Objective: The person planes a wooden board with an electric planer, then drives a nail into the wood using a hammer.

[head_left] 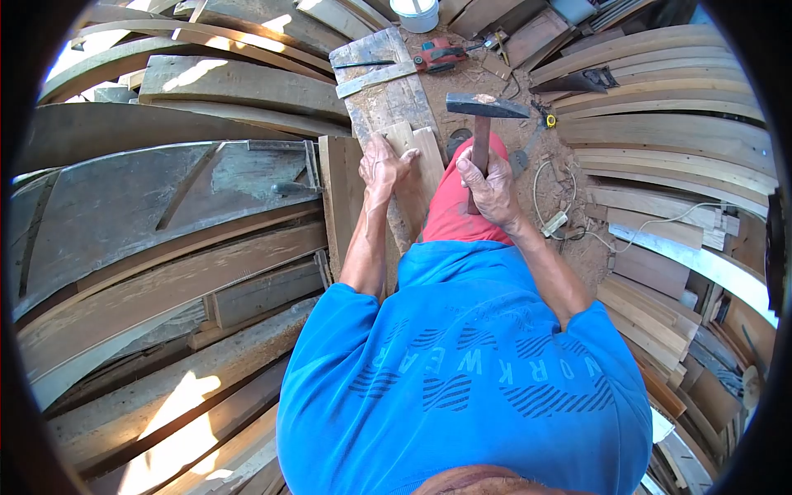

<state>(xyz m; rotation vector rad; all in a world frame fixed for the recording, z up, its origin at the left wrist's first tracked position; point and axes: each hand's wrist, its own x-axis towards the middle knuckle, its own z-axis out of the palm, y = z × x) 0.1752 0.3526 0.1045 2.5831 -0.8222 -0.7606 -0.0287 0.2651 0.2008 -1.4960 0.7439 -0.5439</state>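
My right hand (pixel 492 188) is wrapped round the wooden handle of a hammer (pixel 481 136), held upright over my red-clothed leg. The hammer's dark metal head is at the top, above the knee. My left hand (pixel 382 165) is closed over a pale wooden piece (pixel 399 135), its fingers curled and its thumb towards the right. Beside the thumb lies another light wooden board (pixel 426 161). Both pieces rest along a worn plank bench (pixel 369 109). What lies under my left palm is hidden.
A cross strip (pixel 377 80) and a thin dark tool (pixel 364 63) lie on the bench. Beyond are a red power tool (pixel 442 56) and a white bucket (pixel 415 14). To the right are a yellow tape measure (pixel 550 121), a cable socket (pixel 554 223) and stacked boards (pixel 660 136).
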